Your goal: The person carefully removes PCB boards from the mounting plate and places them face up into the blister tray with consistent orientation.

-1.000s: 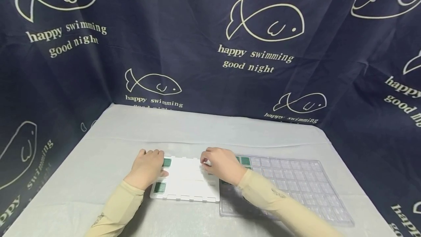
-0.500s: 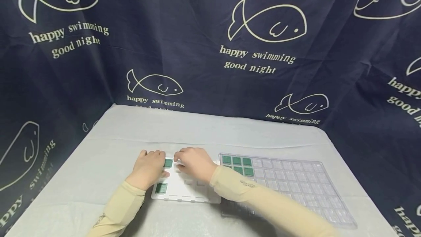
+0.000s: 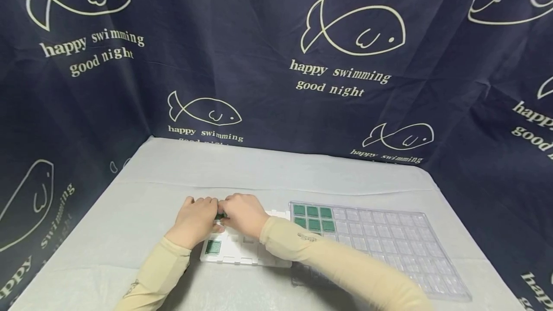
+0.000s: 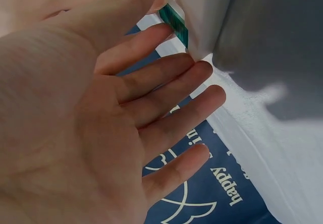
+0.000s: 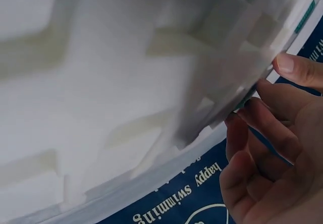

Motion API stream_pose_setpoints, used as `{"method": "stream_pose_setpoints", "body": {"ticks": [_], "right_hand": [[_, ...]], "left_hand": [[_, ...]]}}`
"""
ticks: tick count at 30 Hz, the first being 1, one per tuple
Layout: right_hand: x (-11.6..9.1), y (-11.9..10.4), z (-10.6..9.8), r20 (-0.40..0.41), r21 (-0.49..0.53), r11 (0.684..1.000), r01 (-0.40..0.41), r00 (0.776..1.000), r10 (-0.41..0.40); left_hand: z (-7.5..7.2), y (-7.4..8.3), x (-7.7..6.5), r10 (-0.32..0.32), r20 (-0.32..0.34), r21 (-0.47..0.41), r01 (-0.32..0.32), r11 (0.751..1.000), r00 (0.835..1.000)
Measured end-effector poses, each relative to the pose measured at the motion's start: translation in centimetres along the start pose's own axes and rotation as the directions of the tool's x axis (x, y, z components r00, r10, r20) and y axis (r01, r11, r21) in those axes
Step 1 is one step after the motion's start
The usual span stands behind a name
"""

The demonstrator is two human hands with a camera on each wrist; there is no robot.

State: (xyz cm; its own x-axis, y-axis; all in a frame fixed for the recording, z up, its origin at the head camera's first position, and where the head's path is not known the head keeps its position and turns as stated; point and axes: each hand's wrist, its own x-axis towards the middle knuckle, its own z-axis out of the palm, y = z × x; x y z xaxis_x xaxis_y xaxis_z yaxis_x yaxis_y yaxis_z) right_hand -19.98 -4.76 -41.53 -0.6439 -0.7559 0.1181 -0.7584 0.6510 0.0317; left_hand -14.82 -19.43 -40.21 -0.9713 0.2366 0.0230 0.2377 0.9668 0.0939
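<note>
A white tray (image 3: 235, 249) with notched edges lies mid-table in the head view. Near its front left corner sits a small green, grid-patterned circuit board (image 3: 213, 247). My left hand (image 3: 196, 220) rests at the tray's left side, thumb over it; in the left wrist view the fingers (image 4: 166, 90) are spread and nearly straight beside another green board (image 4: 175, 23). My right hand (image 3: 244, 215) is right beside the left, over the tray's far left part. Its curled fingers pinch what looks like a green circuit board (image 5: 244, 104), mostly hidden; only a sliver shows in the right wrist view.
Right of the white tray lies a clear plastic tray (image 3: 399, 239) with rows of small compartments. Several green circuit boards (image 3: 313, 211) fill its far left compartments. My right forearm (image 3: 319, 248) crosses over it. A dark blue fish-print curtain (image 3: 276, 61) surrounds the white-covered table.
My right hand has moved left from the white tray's right part to its far left part, beside my left hand. My left hand has stayed in place.
</note>
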Motion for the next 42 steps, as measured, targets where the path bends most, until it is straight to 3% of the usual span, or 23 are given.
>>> {"method": "stream_pose_setpoints", "body": {"ticks": [11,42], "right_hand": [[0.1,-0.24,0.36,-0.03,-0.024,0.999,-0.022,0.999,0.022],[-0.58,-0.1,-0.53,-0.038,-0.019,1.0,-0.01,0.999,0.009]], "left_hand": [[-0.35,-0.1,0.16,-0.012,0.048,-0.029,0.013,1.0,0.999],[-0.35,-0.11,0.06,0.0,0.035,-0.03,0.001,1.0,0.999]]}}
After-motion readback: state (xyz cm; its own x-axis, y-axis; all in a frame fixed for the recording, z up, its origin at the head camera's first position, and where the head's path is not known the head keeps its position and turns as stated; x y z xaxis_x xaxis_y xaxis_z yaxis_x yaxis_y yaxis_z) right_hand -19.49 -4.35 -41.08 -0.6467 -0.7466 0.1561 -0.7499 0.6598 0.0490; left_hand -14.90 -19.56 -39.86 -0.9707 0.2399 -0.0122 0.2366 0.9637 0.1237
